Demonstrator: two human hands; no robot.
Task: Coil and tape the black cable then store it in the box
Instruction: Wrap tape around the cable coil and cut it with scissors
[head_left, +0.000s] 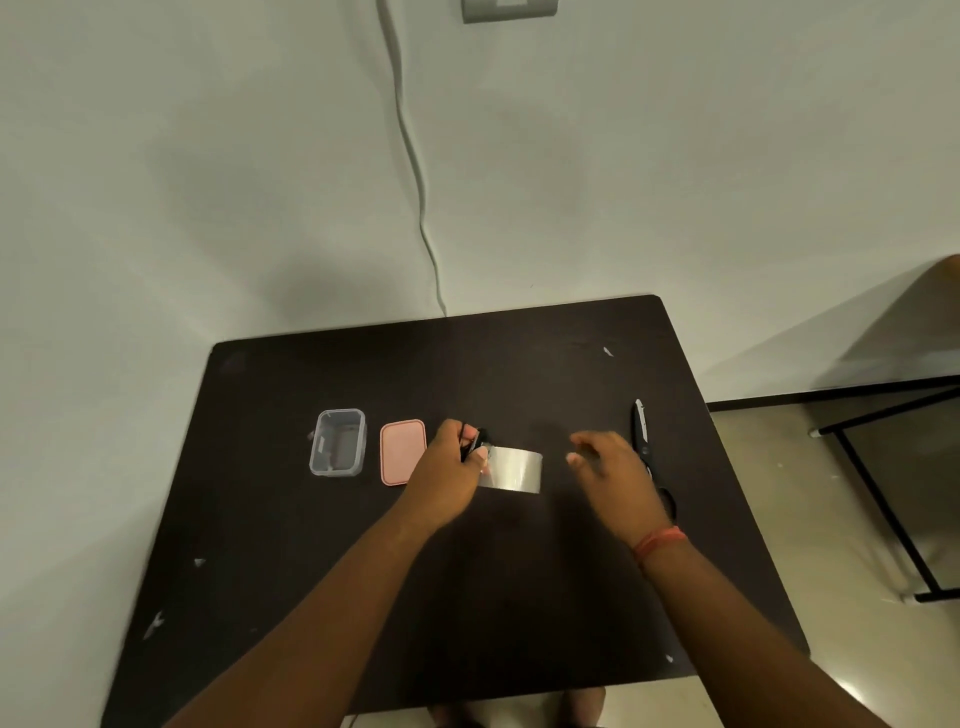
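Note:
My left hand (451, 462) grips the coiled black cable (475, 442) above the middle of the dark table (363, 597). A strip of clear tape (514, 470) sticks out to the right from the cable and my thumb. A little to the right of the strip hovers my right hand (605, 467), fingers relaxed and holding nothing. The clear plastic box (337, 442) stands without its lid left of my left hand. Its pink lid (402, 451) lies flat between the box and that hand.
Black scissors (644, 441) lie on the table just right of my right hand. A white cord (410, 156) runs down the wall behind the table. Another table's black frame (883, 493) stands to the right on the floor.

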